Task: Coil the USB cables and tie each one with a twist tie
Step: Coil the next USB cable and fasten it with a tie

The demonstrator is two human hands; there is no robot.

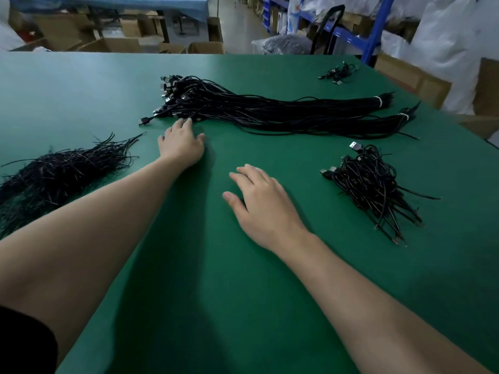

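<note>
Where the USB cables (270, 112) lie in a long bundle at the far middle of the green tabletop (243, 292), the head view shows the left hand (181, 145) at their plug ends, fingers (186, 124) loosely spread and gripping nothing. The right hand (260, 209) rests nearer, flat and empty. The cables look light, thin, floppy and tangle-prone, so one stiff plug seems the best hold. What look like twist ties (59, 174) are heaped at the left.

No legible text, number, brand or sign recorded: the white bands (378, 101) on the USB cable bundles (297, 112) and the cardboard boxes (118, 44) behind the table (81, 85) are too small or blurred to read.
</note>
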